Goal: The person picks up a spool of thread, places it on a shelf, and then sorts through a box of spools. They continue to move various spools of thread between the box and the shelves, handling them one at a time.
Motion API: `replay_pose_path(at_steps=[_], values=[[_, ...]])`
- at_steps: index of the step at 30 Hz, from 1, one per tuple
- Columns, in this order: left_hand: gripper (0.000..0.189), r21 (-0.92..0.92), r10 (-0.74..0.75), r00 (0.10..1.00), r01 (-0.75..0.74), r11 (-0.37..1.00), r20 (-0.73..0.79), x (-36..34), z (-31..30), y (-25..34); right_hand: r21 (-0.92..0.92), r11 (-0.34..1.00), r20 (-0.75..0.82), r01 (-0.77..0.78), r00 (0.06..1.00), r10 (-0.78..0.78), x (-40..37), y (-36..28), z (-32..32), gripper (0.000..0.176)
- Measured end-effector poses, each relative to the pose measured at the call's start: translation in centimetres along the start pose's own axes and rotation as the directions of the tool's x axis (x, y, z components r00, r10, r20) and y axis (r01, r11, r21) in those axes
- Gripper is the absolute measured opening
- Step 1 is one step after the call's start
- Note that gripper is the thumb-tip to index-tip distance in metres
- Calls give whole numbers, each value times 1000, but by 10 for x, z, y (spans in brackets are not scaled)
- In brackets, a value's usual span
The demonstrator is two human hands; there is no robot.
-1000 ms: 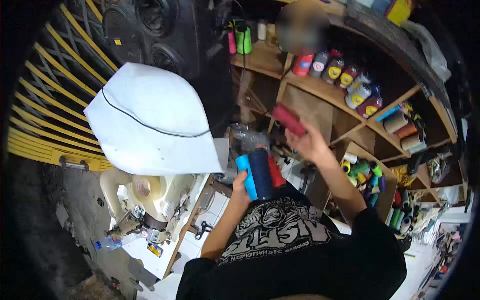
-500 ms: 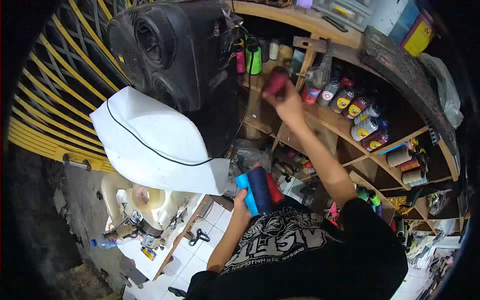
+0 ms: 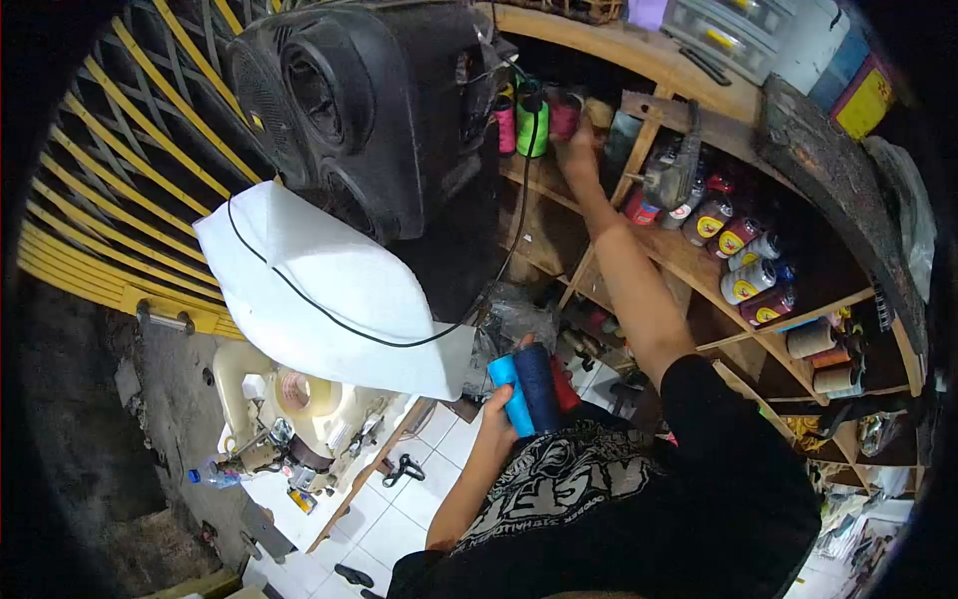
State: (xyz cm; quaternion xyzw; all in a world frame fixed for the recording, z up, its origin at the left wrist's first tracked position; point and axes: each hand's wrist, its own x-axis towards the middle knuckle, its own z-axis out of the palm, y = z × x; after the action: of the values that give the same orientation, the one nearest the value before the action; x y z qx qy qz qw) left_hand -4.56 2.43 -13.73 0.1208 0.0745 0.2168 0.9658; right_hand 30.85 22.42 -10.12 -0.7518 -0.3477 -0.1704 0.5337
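Note:
My left hand [image 3: 499,421] grips a bundle of thread spools against my chest: a light blue one [image 3: 509,391], a dark navy one [image 3: 537,387] and a red one [image 3: 565,383] behind. My right hand [image 3: 577,152] is stretched up to the upper wooden shelf [image 3: 544,185], closed around a maroon thread spool [image 3: 565,115]. That spool stands next to a green spool [image 3: 532,128] and a pink spool [image 3: 506,125] on the same shelf.
A large black speaker [image 3: 369,110] stands left of the shelf, with white fabric [image 3: 319,290] below it over a sewing machine [image 3: 289,414]. Labelled bottles [image 3: 743,260] and more thread cones [image 3: 823,354] fill the wooden shelves at right. A yellow folding grille [image 3: 120,180] is on the left.
My right hand has risen from chest height up to the top shelf with the maroon spool, now beside the green and pink spools. My left hand keeps its bundle in place.

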Motion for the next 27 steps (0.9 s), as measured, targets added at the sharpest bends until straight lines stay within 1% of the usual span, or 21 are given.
replay_pose_path(at_steps=[1, 2, 4, 5, 6, 7, 10, 12, 13, 14, 15, 17, 19, 22, 23, 25, 26, 27], values=[[98, -6, -14, 1000, 14, 1000, -5, 0, -5, 0, 36, 999, -1, 21, 1000, -21, 2, 4, 5, 48], [97, -12, -29, 1000, 29, 1000, -8, 0, -10, -1, 14, 999, 40, -47, 998, 46, 1, 9, 8, 48], [93, -26, -49, 998, 48, 998, -28, 2, -16, 0, -37, 983, 118, -178, 976, 181, -2, -2, 1, 48], [92, -32, -54, 997, 53, 998, -48, 2, -19, 0, 55, 989, 126, -138, 983, 130, 1, 17, 15, 45], [90, -40, -62, 996, 59, 997, -70, 0, -20, 0, 145, 984, 130, -100, 988, 81, 4, 58, 42, 43], [90, -35, -56, 996, 54, 998, -70, 2, -18, 2, 234, 970, 126, -60, 992, 31, 7, 81, 57, 41], [90, -17, -44, 997, 43, 999, -63, 6, -17, 3, 217, 971, 140, -99, 988, 69, 1, 68, 41, 33], [90, -30, -37, 998, 35, 999, -57, 9, -12, 4, 16, 999, 138, -31, 990, 28, -5, 28, 9, 29], [90, -36, -34, 998, 32, 999, -54, 10, -10, 4, -85, 996, 141, 2, 990, 10, -6, 21, 1, 27], [89, -30, -37, 998, 35, 999, -57, 11, -10, 4, -112, 993, 97, 46, 995, -35, -6, 35, 14, 27], [89, -24, -40, 997, 38, 999, -61, 12, -10, 4, -141, 986, 57, 88, 995, -81, -8, 67, 44, 27], [87, -12, -39, 997, 38, 999, -67, 12, -13, 2, -104, 992, 20, 73, 997, -71, -9, 77, 52, 26], [86, 5, -27, 997, 27, 1000, -69, 13, -22, -1, 39, 998, 34, -40, 999, 38, -12, 39, 25, 26], [85, -30, -33, 996, 31, 999, -81, 13, -26, -2, -27, 997, 226, -66, 972, 70, -34, 30, -11, 26], [84, -19, -22, 997, 20, 1000, -69, 15, -26, -2, -15, 999, 168, -51, 984, 53, -51, 7, -33, 27], [82, -1, -2, 999, 1, 1000, -48, 19, -25, -1, -37, 993, 353, -108, 928, 114, -83, -57, -107, 29], [80, 5, 3, 998, -3, 1000, -66, 22, -26, 1, -85, 983, 567, -165, 803, 183, -94, -78, -141, 30], [78, 6, 4, 996, -4, 1000, -85, 23, -27, 1, -303, 953, 704, 5, 675, 221, -114, -76, -156, 32]])
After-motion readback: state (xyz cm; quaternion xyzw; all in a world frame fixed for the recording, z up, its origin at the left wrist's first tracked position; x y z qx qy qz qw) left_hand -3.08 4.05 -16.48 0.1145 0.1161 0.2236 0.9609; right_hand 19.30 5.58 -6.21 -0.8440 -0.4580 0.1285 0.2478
